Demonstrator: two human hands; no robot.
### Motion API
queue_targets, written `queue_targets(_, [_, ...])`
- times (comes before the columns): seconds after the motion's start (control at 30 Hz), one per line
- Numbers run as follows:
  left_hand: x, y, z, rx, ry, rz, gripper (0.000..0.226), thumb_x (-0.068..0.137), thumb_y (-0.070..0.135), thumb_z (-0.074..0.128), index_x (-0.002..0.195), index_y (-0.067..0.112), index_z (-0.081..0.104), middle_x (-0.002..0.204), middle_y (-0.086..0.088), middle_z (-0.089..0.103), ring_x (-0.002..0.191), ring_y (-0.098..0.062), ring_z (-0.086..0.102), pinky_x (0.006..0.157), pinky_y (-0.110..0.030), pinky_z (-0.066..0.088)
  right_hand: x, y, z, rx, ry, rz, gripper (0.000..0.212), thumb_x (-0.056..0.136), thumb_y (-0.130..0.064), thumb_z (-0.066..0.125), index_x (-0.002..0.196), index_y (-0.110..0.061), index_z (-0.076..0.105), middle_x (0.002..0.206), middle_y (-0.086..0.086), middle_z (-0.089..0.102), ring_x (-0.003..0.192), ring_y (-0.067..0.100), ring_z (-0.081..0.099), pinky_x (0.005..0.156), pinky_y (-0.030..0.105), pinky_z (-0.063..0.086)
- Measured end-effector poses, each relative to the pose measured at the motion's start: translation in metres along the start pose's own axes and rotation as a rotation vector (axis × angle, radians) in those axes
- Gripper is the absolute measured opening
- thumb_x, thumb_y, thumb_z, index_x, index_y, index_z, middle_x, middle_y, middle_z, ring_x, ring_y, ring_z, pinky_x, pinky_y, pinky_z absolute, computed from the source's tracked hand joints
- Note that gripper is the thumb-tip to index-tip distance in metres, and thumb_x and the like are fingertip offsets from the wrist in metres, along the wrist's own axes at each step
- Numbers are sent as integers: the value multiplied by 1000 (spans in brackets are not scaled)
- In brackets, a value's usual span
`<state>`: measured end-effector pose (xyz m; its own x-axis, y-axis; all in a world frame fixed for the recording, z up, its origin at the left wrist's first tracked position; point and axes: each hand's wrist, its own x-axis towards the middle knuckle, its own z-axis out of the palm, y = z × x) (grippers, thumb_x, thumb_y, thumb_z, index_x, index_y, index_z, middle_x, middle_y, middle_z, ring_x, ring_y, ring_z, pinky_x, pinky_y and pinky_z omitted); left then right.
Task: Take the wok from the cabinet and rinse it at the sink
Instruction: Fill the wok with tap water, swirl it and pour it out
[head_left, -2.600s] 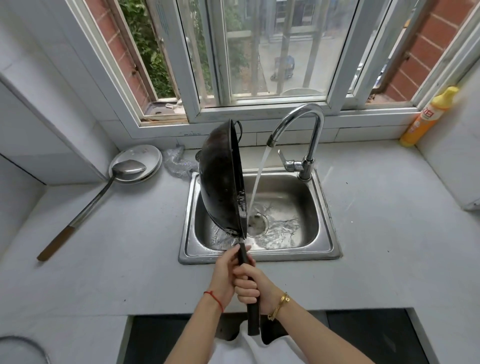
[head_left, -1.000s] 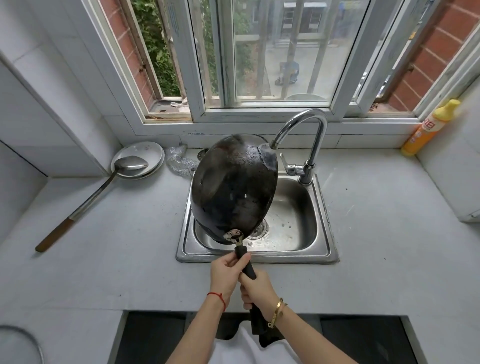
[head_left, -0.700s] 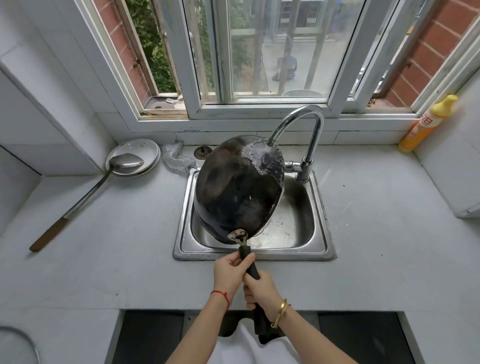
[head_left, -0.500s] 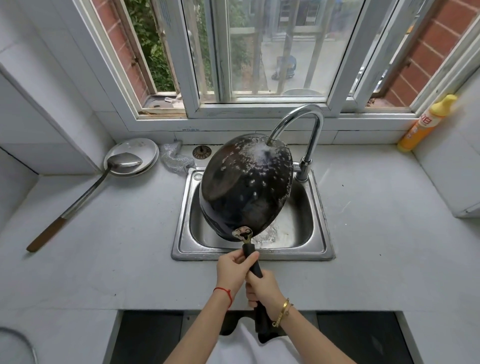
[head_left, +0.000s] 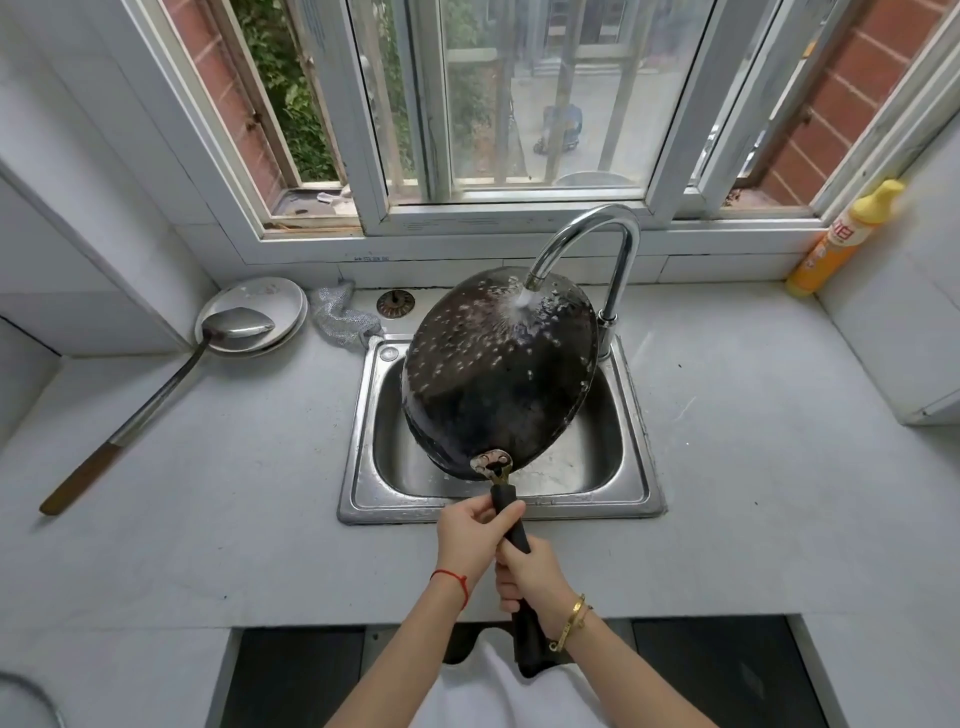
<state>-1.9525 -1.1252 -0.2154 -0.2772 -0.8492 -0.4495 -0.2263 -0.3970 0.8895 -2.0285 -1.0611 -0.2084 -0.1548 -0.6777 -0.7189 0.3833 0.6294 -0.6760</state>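
The wok (head_left: 498, 374) is tilted over the sink (head_left: 636, 467), its dark, rounded underside turned up toward the camera. Water from the faucet (head_left: 592, 244) strikes that underside near its far edge and scatters in droplets across it. The wok's inside faces down and away, so what it holds cannot be seen.

Both hands hold the wok's long black handle (head_left: 511, 525). The left hand (head_left: 470, 535) has its grip clamped near the metal bracket; the right hand (head_left: 530, 574) is wrapped tight just behind it, nearer the body.

The steel sink basin is wet, with water on its floor. On the surface (head_left: 779, 493) to the left, a metal plate (head_left: 260, 301) carries the bowl of a long ladle (head_left: 156, 400). A crumpled mesh scrubber (head_left: 340, 322) lies near the sink's far left corner, and a yellow bottle (head_left: 841, 239) stands at the far right.
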Motion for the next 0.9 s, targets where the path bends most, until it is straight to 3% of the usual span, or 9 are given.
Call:
queue_targets(0.53, [-1, 4, 2, 37, 5, -2, 21, 76, 26, 80, 95, 18, 75, 83, 3, 77, 82, -5, 72, 73, -19, 56, 4, 4, -3, 13, -6, 7, 35, 97, -26, 53, 67, -14, 40, 48, -1, 33, 38, 11, 29, 37, 21, 30])
queue_targets(0.7, [-2, 4, 3, 37, 8, 1, 10, 76, 26, 80, 85, 24, 75, 78, 4, 77, 79, -5, 72, 71, -18, 56, 4, 4, -4, 11, -9, 8, 36, 98, -27, 52, 66, -14, 41, 47, -2, 34, 37, 11, 30, 37, 21, 31])
queue_targets(0.9, [0, 3, 5, 62, 14, 4, 21, 76, 28, 80, 93, 16, 77, 81, 2, 77, 81, -8, 73, 71, -18, 56, 6, 4, -5, 19, -9, 18, 36, 98, -29, 52, 66, -15, 41, 48, -1, 34, 38, 11, 30, 37, 21, 31])
